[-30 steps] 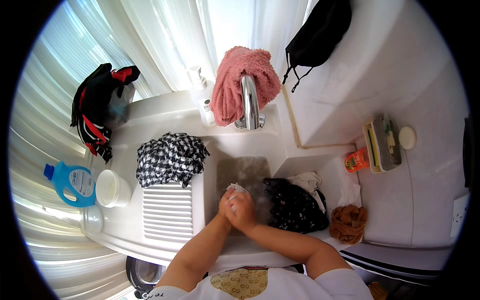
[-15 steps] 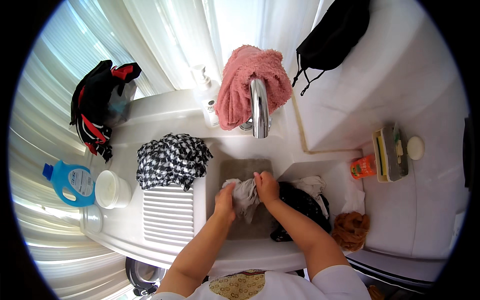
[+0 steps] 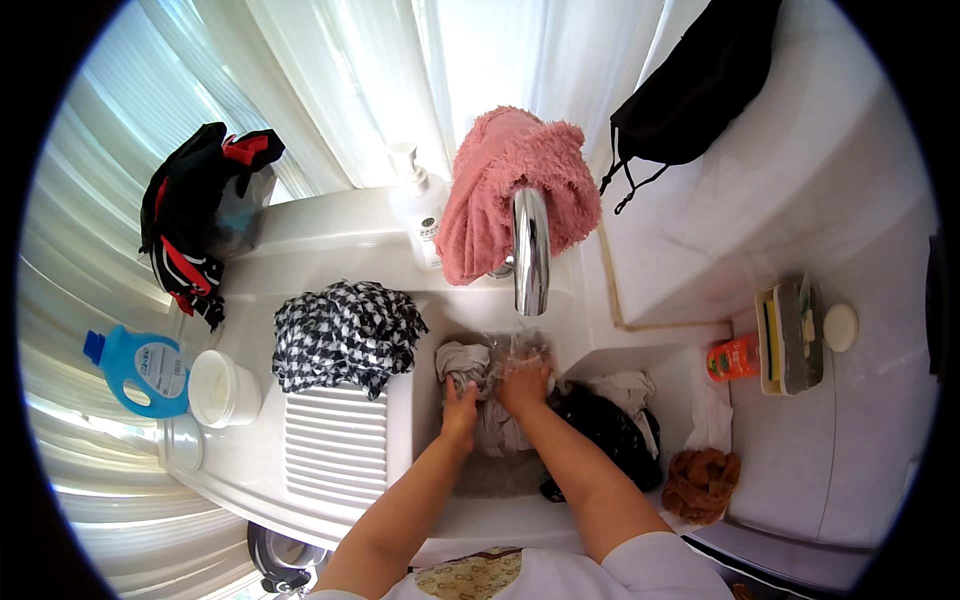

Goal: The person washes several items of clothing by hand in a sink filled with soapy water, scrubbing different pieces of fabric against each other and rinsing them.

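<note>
A wet light-grey cloth (image 3: pixel 462 362) lies bunched in the sink basin (image 3: pixel 427 350), part of it trailing down between my arms. My left hand (image 3: pixel 460 410) grips the near side of the bunch. Just right of it, my right hand (image 3: pixel 523 386) is down in splashing water (image 3: pixel 525 345) below the faucet (image 3: pixel 531 255); its fingers are blurred by the splash, and I cannot tell what they hold. Beside my right forearm rests a dark garment (image 3: pixel 608 435) with small light specks, with a pale cloth (image 3: pixel 625 388) behind it.
A black-and-white checked cloth (image 3: pixel 348 335) covers the top of the ribbed washboard (image 3: pixel 335 445). Left of it stand a white tub (image 3: pixel 225 390) and a blue detergent bottle (image 3: pixel 145 370). A pink towel (image 3: pixel 500 190) drapes the faucet, beside a pump bottle (image 3: pixel 418 205). Right is a brown cloth (image 3: pixel 700 485).
Both hands held the cloth stretched between them before. Now the cloth is bunched lower in the basin, my right hand has moved down into the water, and water splashes around it.
</note>
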Demonstrator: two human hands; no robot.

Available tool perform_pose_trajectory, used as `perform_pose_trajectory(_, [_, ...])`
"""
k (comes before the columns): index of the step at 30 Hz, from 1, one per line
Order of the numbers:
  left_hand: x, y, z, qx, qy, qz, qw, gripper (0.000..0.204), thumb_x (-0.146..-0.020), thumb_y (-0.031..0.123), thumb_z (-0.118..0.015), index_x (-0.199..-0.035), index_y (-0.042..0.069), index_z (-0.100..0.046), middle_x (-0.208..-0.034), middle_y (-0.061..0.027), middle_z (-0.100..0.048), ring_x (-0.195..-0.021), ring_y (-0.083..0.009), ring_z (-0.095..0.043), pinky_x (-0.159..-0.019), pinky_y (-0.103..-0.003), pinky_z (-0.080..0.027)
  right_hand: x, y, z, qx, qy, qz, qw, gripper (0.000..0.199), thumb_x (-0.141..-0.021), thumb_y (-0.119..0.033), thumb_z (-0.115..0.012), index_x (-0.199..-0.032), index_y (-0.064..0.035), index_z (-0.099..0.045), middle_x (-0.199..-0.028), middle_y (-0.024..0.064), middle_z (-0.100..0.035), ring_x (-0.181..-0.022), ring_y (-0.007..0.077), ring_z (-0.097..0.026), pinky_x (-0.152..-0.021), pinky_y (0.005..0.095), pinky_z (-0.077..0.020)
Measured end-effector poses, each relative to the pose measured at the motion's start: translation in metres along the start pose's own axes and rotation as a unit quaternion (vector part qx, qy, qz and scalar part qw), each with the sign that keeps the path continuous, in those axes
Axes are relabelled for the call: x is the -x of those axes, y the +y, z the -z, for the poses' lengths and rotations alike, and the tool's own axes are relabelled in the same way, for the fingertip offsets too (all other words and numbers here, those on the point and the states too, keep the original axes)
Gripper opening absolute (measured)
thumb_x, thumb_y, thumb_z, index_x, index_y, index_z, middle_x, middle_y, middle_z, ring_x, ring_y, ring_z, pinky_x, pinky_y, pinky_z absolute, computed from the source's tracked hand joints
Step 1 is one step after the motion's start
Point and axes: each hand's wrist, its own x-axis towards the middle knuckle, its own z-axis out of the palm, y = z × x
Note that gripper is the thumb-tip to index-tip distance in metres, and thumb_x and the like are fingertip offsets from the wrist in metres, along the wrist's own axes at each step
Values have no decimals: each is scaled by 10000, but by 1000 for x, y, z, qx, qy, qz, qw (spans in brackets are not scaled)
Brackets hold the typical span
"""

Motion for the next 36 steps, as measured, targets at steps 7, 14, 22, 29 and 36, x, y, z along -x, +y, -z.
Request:
perform_pose_trajectory(7, [4, 10, 0, 317, -14, 13, 948, 588, -892, 326, -513, -1379, 78, -295, -1332, -158, -413, -1158, -283, -474, -920, -415, -430, 52, -13, 58, -360, 59, 239, 900, 262, -583, -230, -706, -704, -32, -585, -635, 105, -586, -622, 212, -597, -658, 343, -439])
perform_pose_trajectory(14, [29, 27, 6, 417, -250, 136, 863, 419, -814, 280, -448, -1112, 3, -551, -1097, -172, -592, -1020, -343, -564, -908, -466, -440, 73, 1, 114, -738, -64, 72, 668, 310, -692, -89, -674, -956, -5, -536, -860, 103, -578, -815, 115, -551, -754, 279, -455])
perform_pose_trajectory(22, [32, 14, 19, 414, -357, 91, 832, 426, -857, 469, -508, -993, 70, -570, -1003, -121, -618, -914, -282, -605, -820, -394, -494, 122, -50, 83, -366, 191, 183, 892, 425, -774, -380, -656, -1103, -123, -573, -1032, 150, -499, -922, 344, -562, -751, 409, -487])
perform_pose_trajectory(29, [21, 8, 4, 398, -242, 67, 882, 341, -889, 414, -482, -873, 86, -577, -823, -78, -614, -804, -225, -608, -755, -369, -501, 74, -49, 55, -461, 282, 29, 841, 171, -716, -168, -638, -693, -32, -539, -894, 137, -574, -818, 341, -563, -714, 394, -470])
perform_pose_trajectory(36, [13, -9, -2, 382, -195, 58, 902, 269, -873, 350, -512, -896, 91, -578, -861, -70, -620, -837, -213, -609, -766, -355, -505, 60, -28, 23, -441, 263, 20, 858, 164, -698, -140, -642, -653, -38, -522, -881, 160, -577, -835, 350, -543, -745, 424, -449])
